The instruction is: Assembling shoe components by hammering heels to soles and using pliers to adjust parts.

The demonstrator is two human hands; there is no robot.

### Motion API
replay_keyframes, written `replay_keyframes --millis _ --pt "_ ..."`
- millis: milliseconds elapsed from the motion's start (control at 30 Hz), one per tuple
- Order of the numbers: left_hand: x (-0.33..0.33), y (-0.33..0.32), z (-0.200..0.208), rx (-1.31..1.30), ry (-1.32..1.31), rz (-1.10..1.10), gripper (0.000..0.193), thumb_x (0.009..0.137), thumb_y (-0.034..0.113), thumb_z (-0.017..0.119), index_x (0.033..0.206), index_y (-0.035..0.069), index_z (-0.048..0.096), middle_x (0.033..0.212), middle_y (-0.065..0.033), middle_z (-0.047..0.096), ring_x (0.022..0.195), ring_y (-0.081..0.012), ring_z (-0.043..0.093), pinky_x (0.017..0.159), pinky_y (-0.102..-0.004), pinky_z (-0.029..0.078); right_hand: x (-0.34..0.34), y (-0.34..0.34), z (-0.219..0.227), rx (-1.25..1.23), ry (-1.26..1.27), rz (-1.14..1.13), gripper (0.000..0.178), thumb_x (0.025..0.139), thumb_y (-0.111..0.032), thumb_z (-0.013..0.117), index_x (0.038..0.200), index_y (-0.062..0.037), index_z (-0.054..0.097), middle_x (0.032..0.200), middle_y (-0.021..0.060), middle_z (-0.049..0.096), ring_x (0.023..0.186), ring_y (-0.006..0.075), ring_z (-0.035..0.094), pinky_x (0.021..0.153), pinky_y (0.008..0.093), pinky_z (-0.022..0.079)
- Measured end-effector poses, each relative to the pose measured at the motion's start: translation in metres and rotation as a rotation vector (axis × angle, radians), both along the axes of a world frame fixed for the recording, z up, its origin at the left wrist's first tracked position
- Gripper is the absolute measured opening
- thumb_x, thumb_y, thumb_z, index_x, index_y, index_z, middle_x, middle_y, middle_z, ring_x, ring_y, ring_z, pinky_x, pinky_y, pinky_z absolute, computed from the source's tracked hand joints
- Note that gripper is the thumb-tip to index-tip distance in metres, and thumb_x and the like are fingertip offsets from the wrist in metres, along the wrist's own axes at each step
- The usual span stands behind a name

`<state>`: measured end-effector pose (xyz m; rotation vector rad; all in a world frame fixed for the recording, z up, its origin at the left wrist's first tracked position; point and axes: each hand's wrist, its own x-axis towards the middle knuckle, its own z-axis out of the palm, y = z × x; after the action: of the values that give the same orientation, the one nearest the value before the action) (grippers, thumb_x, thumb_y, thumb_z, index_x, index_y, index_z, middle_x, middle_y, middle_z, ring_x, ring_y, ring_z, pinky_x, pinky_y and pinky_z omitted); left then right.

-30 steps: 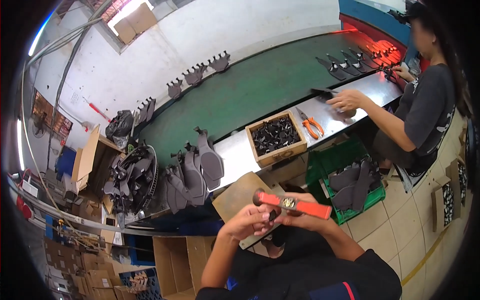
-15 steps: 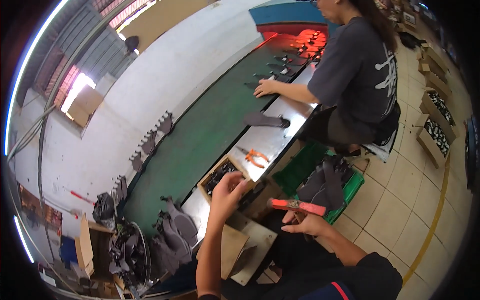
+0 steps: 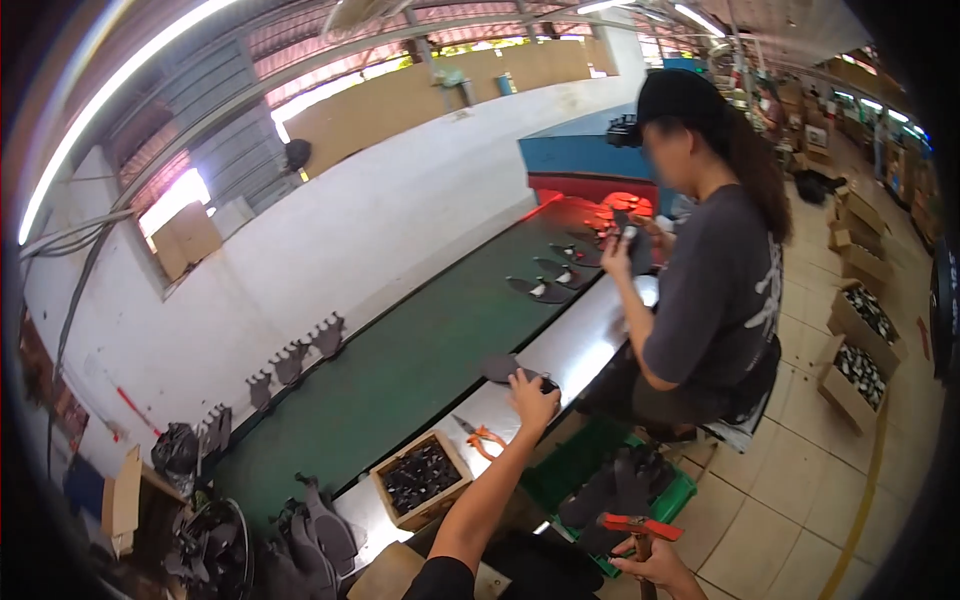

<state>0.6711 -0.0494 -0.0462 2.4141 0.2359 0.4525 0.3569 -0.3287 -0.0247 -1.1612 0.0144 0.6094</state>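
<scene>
My left hand point(image 3: 535, 402) reaches forward over the metal strip, its fingers closed on the near end of a dark grey shoe sole point(image 3: 500, 368) lying there. Low on the right, my right hand point(image 3: 655, 568) grips a hammer point(image 3: 643, 527) by its handle; the head is red. Between my left forearm and the sole lie orange-handled pliers point(image 3: 484, 440). A wooden box point(image 3: 465, 478) of small black parts stands left of that forearm. Beyond the hammer, a green crate point(image 3: 683, 492) holds several dark soles.
A green conveyor belt point(image 3: 400, 330) runs along the metal strip point(image 3: 590, 330). A co-worker point(image 3: 710, 270) sits ahead on the right, holding a dark piece. Soles point(image 3: 325, 520) are piled at the near left. Open cartons point(image 3: 850, 385) line the tiled floor on the right.
My left hand has moved from above the wooden box forward onto the sole. My right hand with the hammer has shifted lower in view. The co-worker has lifted a piece off the belt.
</scene>
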Motion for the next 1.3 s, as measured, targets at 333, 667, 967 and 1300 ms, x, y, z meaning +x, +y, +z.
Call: replay_keyframes --millis 333,667,967,1300 --pt "-0.201 0.091 0.181 0.206 -0.353 -0.247 0.041 0.086 -0.014 0.046 0.118 0.005 0.065 0.137 -0.0211 0.058 0.124 -0.0408 0.056 0.108 -0.0404 0.043 0.024 0.059 0.035 0.134 -0.359 0.058 0.016 0.076 0.002 0.076 0.089 0.0026 0.067 0.098 0.0198 0.07 0.061 0.0148 0.063 0.055 0.0267 0.052" --pt "-0.447 0.163 0.171 -0.142 -0.673 0.314 0.04 0.091 -0.013 0.058 0.129 0.001 0.058 0.103 -0.0111 0.071 0.096 -0.0177 0.068 0.085 -0.0283 0.053 0.003 0.169 0.055 0.066 -0.422 0.328 0.026 0.089 -0.006 0.069 0.114 0.0 0.067 0.091 0.0046 0.071 0.055 0.0039 0.051 0.048 0.0206 0.04" --pt "-0.501 0.17 0.192 -0.236 -0.624 0.437 0.049 0.09 -0.011 0.061 0.137 0.0 0.052 0.104 -0.013 0.071 0.093 -0.0169 0.069 0.083 -0.0291 0.055 -0.036 0.284 0.097 0.048 -0.519 0.452 0.02 0.094 -0.002 0.063 0.114 0.0018 0.064 0.109 0.0146 0.072 0.047 0.0032 0.045 0.043 0.0188 0.037" --pt "-0.476 0.181 0.044 -0.326 -0.41 0.292 0.056 0.086 -0.005 0.067 0.138 0.002 0.047 0.106 -0.0183 0.07 0.093 -0.0324 0.071 0.081 -0.0376 0.054 -0.011 0.34 0.064 -0.044 -0.799 0.633 0.034 0.09 -0.01 0.074 0.118 0.0056 0.064 0.105 0.0109 0.074 0.098 0.0162 0.069 0.088 0.0304 0.054"
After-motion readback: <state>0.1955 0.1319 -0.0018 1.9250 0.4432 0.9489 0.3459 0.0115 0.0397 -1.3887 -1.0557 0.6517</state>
